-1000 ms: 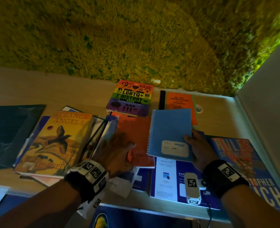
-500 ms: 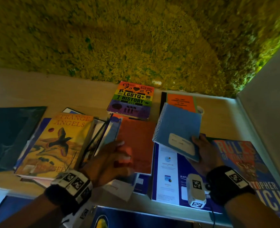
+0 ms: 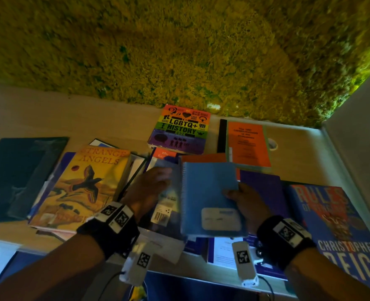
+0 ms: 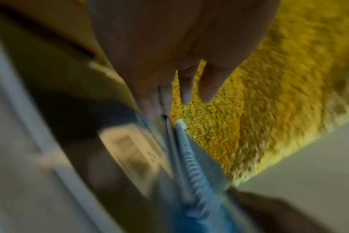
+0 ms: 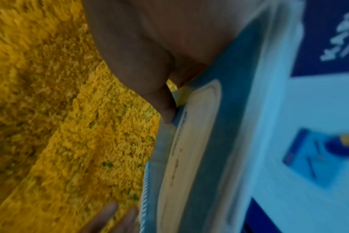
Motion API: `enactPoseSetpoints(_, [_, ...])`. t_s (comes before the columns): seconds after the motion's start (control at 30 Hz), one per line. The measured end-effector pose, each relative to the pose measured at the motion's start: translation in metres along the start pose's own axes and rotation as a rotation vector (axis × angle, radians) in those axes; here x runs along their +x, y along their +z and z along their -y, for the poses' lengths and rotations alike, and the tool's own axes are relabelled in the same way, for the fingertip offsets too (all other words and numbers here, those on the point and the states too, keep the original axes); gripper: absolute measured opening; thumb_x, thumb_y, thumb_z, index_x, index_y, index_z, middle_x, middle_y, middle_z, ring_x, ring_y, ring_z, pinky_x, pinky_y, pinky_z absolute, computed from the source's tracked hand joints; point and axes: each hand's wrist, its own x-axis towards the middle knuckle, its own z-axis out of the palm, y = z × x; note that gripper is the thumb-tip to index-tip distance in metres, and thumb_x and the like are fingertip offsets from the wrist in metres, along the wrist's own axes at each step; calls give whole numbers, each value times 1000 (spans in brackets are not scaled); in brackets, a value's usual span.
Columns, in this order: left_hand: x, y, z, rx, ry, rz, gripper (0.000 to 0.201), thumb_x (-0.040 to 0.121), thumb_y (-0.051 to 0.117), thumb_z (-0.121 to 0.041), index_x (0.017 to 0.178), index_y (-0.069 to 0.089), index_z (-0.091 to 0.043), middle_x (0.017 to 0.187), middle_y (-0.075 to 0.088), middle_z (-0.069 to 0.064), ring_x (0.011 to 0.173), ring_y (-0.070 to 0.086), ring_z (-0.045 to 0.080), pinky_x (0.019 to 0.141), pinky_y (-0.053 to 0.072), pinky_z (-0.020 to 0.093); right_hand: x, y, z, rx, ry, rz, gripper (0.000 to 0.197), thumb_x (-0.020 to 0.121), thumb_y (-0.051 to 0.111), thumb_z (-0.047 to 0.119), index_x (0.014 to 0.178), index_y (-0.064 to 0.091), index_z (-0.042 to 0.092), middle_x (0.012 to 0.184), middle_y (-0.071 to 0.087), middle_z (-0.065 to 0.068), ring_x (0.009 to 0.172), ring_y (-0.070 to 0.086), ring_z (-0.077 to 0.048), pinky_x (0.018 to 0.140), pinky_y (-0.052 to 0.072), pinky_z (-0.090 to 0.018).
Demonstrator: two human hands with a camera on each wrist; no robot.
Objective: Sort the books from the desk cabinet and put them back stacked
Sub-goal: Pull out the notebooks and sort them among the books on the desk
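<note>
My right hand (image 3: 234, 194) holds a blue spiral notebook (image 3: 208, 187) above the desk, thumb (image 5: 166, 114) on its cover (image 5: 199, 141) and fingers beneath. My left hand (image 3: 158, 179) grips a thin book with a barcode (image 3: 165, 205), tilted up against the notebook's spiral edge (image 4: 193, 165). The barcode (image 4: 130, 149) shows blurred below my left palm, and two fingers (image 4: 208, 85) stand free above the book. Flat on the desk lie Strange Angels (image 3: 88, 183), the LGBTQ+ History book (image 3: 179, 129), an orange booklet (image 3: 247, 144) and a blue Christopher Reich book (image 3: 336, 231).
A dark folder (image 3: 16, 174) lies at the far left. An orange-red book (image 3: 203, 158) and a purple one (image 3: 262, 190) lie under the notebook. A yellow moss wall (image 3: 179, 51) backs the desk (image 3: 92, 118); a white panel (image 3: 358, 137) bounds its right.
My right hand brought the blue notebook left and nearer to me. My left hand took a thin barcoded book off the pile and raised it against the notebook's spiral edge.
</note>
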Motion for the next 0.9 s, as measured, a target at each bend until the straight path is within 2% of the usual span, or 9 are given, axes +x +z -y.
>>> enactPoseSetpoints(0.1, [5,-9,-1,794,108,-137,50,86,71,-27,133,55,-23,124,56,-5,112,57,15,90,43,29,5,-26,12,71,-45,-84,33,100,56,3,132,63,9,106,77,-13,73,78,-23,59,64,-42])
enactPoseSetpoints(0.17, [7,-14,2,998,39,-113,63,82,73,-36,138,47,-24,127,56,-4,123,53,23,101,42,38,4,-44,19,105,-50,-112,28,102,55,6,129,64,12,97,79,-8,68,78,-19,54,64,-39])
enactPoseSetpoints(0.27, [15,-20,9,1006,-38,-37,82,80,70,-39,148,25,-32,142,50,0,132,46,32,110,37,49,0,-64,17,137,-29,-117,19,105,50,8,117,64,12,79,81,-5,61,77,-21,47,61,-37])
enactPoseSetpoints(0.37, [19,-18,1,1177,-13,-34,64,93,60,-31,149,31,-19,145,50,7,130,50,30,104,36,36,-2,-71,9,114,-26,-95,20,105,48,6,115,64,11,82,81,-7,65,78,-23,52,63,-38])
enactPoseSetpoints(0.47, [23,-13,-1,1161,-6,-43,54,95,57,-27,144,40,-13,141,54,13,127,53,33,97,41,35,-2,-75,3,96,-26,-73,22,105,47,6,114,65,15,87,82,-6,70,79,-21,54,63,-37])
enactPoseSetpoints(0.57, [28,-12,12,1224,10,-71,73,84,29,-61,148,32,-26,153,38,8,139,38,31,111,36,46,-1,-77,0,84,-26,-77,24,104,51,9,123,65,16,100,81,-9,83,78,-27,71,63,-45])
enactPoseSetpoints(0.67, [23,9,19,1219,73,-113,86,74,46,-72,149,20,-40,155,30,4,141,32,32,109,37,54,1,-77,-4,58,-18,-102,31,103,54,11,133,63,14,118,76,-16,106,72,-40,93,57,-57])
enactPoseSetpoints(0.8, [5,51,15,1436,29,77,107,73,47,-82,155,-5,-37,165,4,13,151,9,40,119,15,61,2,-77,-6,32,-20,-116,35,103,56,12,138,61,14,126,73,-17,117,68,-42,103,50,-67])
enactPoseSetpoints(0.9, [2,55,3,1409,-28,184,92,80,56,-64,154,10,-33,161,15,15,149,16,42,117,20,56,1,-78,-8,28,-37,-104,33,104,55,12,137,61,14,128,73,-15,117,68,-40,103,52,-62])
